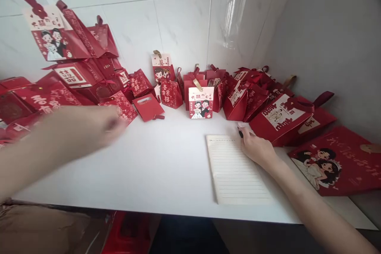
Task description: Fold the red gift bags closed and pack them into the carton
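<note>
My left hand [101, 125] is smeared by motion over the left side of the white table, in front of a red patterned gift box [126, 108]. Whether its fingers hold anything cannot be made out. At the upper right edge of a lined notepad [235, 170] rests my right hand [258, 147], its fingers closed around what looks like a dark pen [240, 132]. A small pale pink slip [243, 125] shows just beyond those fingertips. One line of handwriting runs along the pad's top.
Red wedding favour boxes are stacked high at left [74, 75]. More stand along the tiled wall, including a bride-and-groom box [201, 103]; a flat red box [149, 107] lies before them. A large red bag [339, 162] sits at right. Below the table edge is a cardboard box [44, 230].
</note>
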`<action>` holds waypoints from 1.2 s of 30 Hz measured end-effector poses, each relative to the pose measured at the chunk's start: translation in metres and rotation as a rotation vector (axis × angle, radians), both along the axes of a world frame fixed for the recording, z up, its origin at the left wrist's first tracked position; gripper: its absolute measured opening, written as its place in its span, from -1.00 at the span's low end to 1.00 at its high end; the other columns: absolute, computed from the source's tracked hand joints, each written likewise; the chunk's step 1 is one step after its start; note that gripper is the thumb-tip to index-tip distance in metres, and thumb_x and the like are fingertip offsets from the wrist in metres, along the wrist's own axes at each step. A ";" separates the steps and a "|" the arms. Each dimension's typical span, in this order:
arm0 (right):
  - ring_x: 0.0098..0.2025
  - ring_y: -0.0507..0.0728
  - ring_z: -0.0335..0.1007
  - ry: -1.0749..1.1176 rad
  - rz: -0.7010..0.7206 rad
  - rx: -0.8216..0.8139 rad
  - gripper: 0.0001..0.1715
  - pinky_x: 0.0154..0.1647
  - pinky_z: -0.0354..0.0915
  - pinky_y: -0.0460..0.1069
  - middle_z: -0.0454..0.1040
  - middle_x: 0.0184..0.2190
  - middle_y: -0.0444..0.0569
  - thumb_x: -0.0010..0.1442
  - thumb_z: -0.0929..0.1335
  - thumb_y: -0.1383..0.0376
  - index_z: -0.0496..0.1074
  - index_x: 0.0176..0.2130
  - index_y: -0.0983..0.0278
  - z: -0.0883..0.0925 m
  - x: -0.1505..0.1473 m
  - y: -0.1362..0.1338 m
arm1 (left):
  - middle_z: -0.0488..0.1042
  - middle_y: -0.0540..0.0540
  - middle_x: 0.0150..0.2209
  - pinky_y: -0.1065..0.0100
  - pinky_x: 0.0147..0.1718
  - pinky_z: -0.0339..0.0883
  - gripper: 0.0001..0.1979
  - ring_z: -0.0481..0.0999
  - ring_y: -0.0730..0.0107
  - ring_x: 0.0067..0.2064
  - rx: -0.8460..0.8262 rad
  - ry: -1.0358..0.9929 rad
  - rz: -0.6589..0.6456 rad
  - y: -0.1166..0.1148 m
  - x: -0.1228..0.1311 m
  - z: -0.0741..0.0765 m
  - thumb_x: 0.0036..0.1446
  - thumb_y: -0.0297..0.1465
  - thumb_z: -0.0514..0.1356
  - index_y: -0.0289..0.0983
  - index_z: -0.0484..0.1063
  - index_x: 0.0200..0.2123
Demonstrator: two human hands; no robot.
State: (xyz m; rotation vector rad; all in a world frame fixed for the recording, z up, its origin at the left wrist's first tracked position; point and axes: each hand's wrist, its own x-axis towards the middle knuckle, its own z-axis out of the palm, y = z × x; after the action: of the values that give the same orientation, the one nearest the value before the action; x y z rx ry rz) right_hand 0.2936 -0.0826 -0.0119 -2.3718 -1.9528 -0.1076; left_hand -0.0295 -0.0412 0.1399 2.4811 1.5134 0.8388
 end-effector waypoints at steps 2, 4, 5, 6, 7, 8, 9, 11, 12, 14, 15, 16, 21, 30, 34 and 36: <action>-0.39 0.29 0.48 0.114 0.065 0.078 -0.50 -0.44 0.30 0.07 0.52 -0.33 0.12 0.18 0.17 0.42 0.23 0.12 0.34 -0.002 0.005 0.000 | 0.34 0.03 -0.57 0.35 -0.20 0.38 -0.79 0.46 0.34 -0.31 -0.003 0.198 -0.134 -0.005 0.027 -0.021 0.09 -0.35 0.07 -0.31 0.40 -0.51; -0.50 0.19 0.42 0.407 0.076 0.215 -0.55 -0.46 0.30 0.03 0.47 -0.50 -0.01 0.10 0.19 0.39 0.35 0.00 0.33 0.000 0.012 0.000 | 0.46 -0.10 -0.40 0.16 -0.09 0.33 -0.85 0.47 0.19 -0.21 0.010 0.351 -0.330 -0.001 0.064 -0.055 0.08 -0.40 0.11 -0.35 0.42 -0.42; -0.55 0.15 0.38 0.611 0.074 0.302 -0.60 -0.48 0.30 0.00 0.43 -0.58 -0.06 0.07 0.18 0.37 0.40 -0.10 0.33 0.001 0.015 0.001 | 0.48 -0.15 -0.30 0.11 -0.06 0.31 -0.84 0.46 0.15 -0.16 0.004 0.373 -0.402 0.003 0.082 -0.075 0.11 -0.40 0.11 -0.37 0.43 -0.33; -0.58 0.12 0.35 0.831 0.079 0.385 -0.64 -0.51 0.30 -0.02 0.39 -0.62 -0.09 0.05 0.17 0.34 0.41 -0.19 0.33 0.002 0.017 0.001 | 0.46 -0.21 -0.18 0.10 -0.04 0.31 -0.79 0.44 0.12 -0.09 -0.006 0.376 -0.461 0.007 0.098 -0.094 0.13 -0.39 0.11 -0.38 0.41 -0.20; -0.59 0.10 0.34 1.037 0.094 0.450 -0.67 -0.55 0.30 -0.03 0.37 -0.64 -0.11 0.02 0.17 0.31 0.41 -0.25 0.33 0.003 0.019 0.002 | 0.44 -0.21 -0.11 0.12 -0.01 0.30 -0.73 0.41 0.14 -0.03 -0.052 0.298 -0.474 0.011 0.111 -0.111 0.14 -0.36 0.12 -0.37 0.37 -0.11; -0.58 0.10 0.34 1.212 0.120 0.490 -0.69 -0.57 0.31 -0.03 0.37 -0.63 -0.10 0.01 0.18 0.28 0.39 -0.28 0.32 0.003 0.020 0.003 | 0.41 -0.20 -0.04 0.14 0.03 0.29 -0.68 0.38 0.17 0.02 -0.108 0.222 -0.479 0.015 0.120 -0.127 0.15 -0.34 0.12 -0.35 0.32 -0.04; -0.55 0.11 0.37 1.347 0.152 0.504 -0.71 -0.59 0.33 -0.03 0.40 -0.59 -0.08 0.00 0.21 0.26 0.37 -0.28 0.31 0.003 0.020 0.005 | 0.37 -0.20 0.02 0.14 0.06 0.27 -0.63 0.34 0.18 0.07 -0.160 0.162 -0.477 0.018 0.124 -0.139 0.15 -0.31 0.13 -0.33 0.29 0.01; -0.47 0.13 0.43 1.494 0.202 0.506 -0.75 -0.54 0.37 -0.01 0.47 -0.51 -0.05 0.01 0.28 0.23 0.31 -0.26 0.27 0.000 0.017 0.008 | 0.29 -0.20 0.12 0.12 0.13 0.20 -0.53 0.25 0.15 0.16 -0.251 0.104 -0.483 0.021 0.124 -0.154 0.12 -0.27 0.15 -0.30 0.23 0.09; -0.42 0.13 0.45 1.519 0.214 0.504 -0.75 -0.48 0.39 -0.01 0.48 -0.47 -0.05 0.03 0.33 0.21 0.27 -0.26 0.25 -0.002 0.015 0.010 | 0.24 -0.21 0.16 0.09 0.16 0.16 -0.47 0.19 0.12 0.20 -0.282 0.105 -0.492 0.021 0.122 -0.158 0.10 -0.26 0.16 -0.29 0.19 0.12; -0.38 0.13 0.47 1.532 0.215 0.505 -0.66 -0.39 0.39 0.00 0.49 -0.47 -0.09 0.06 0.40 0.15 0.18 -0.29 0.21 -0.008 0.010 0.012 | 0.14 -0.21 0.24 0.05 0.21 0.08 -0.35 0.07 0.06 0.27 -0.315 0.134 -0.526 0.021 0.117 -0.159 0.05 -0.24 0.19 -0.29 0.12 0.19; -0.41 0.11 0.47 1.530 0.206 0.502 -0.62 -0.38 0.37 -0.01 0.47 -0.51 -0.13 0.07 0.41 0.11 0.14 -0.31 0.19 -0.010 0.009 0.014 | 0.09 -0.20 0.27 0.02 0.23 0.02 -0.31 0.00 0.04 0.30 -0.314 0.158 -0.552 0.020 0.115 -0.158 0.04 -0.24 0.20 -0.28 0.09 0.22; -0.47 0.10 0.45 1.522 0.191 0.499 -0.58 -0.41 0.35 -0.03 0.45 -0.57 -0.17 0.10 0.41 0.08 0.11 -0.32 0.18 -0.013 0.007 0.015 | 0.06 -0.19 0.29 -0.01 0.25 -0.04 -0.29 -0.06 0.02 0.32 -0.302 0.184 -0.583 0.020 0.114 -0.156 0.03 -0.24 0.20 -0.27 0.08 0.23; -0.68 0.03 0.23 1.466 0.120 0.503 -0.52 -0.60 0.18 -0.09 0.28 -0.74 -0.25 0.21 0.25 -0.13 0.11 -0.40 0.19 -0.018 0.010 0.019 | 0.09 -0.10 0.29 -0.07 0.28 -0.19 -0.39 -0.05 0.05 0.33 -0.240 0.295 -0.706 0.014 0.116 -0.152 0.04 -0.33 0.16 -0.21 0.18 0.20; -0.56 0.00 0.16 1.220 0.040 0.423 -0.62 -0.53 0.12 -0.09 0.29 -0.59 -0.15 0.04 0.40 0.06 0.29 -0.54 0.27 -0.018 0.015 0.023 | 0.13 -0.08 0.27 -0.05 0.27 -0.15 -0.44 0.03 0.05 0.30 -0.221 0.284 -0.668 0.007 0.113 -0.161 0.03 -0.28 0.17 -0.17 0.25 0.14; -0.55 0.00 0.14 1.124 -0.002 0.449 -0.70 -0.52 0.09 -0.10 0.26 -0.61 -0.18 0.00 0.38 0.16 0.23 -0.56 0.26 -0.014 0.012 0.019 | 0.13 -0.08 0.27 -0.07 0.26 -0.16 -0.44 0.03 0.06 0.30 -0.243 0.304 -0.666 0.008 0.115 -0.160 0.02 -0.26 0.17 -0.16 0.24 0.14; -0.58 -0.01 0.08 1.108 -0.015 0.423 -0.68 -0.54 0.06 -0.10 0.20 -0.65 -0.20 0.02 0.34 0.17 0.17 -0.59 0.25 -0.013 0.011 0.018 | 0.13 -0.09 0.27 -0.07 0.26 -0.16 -0.45 0.03 0.04 0.30 -0.264 0.316 -0.665 0.008 0.116 -0.158 0.03 -0.26 0.17 -0.17 0.25 0.13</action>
State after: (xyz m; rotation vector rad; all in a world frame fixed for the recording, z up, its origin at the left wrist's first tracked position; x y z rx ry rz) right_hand 0.3044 -0.0644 -0.0252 -1.5766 -1.1945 0.5936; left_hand 0.0863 -0.0331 -0.0178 2.7076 0.6835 0.1319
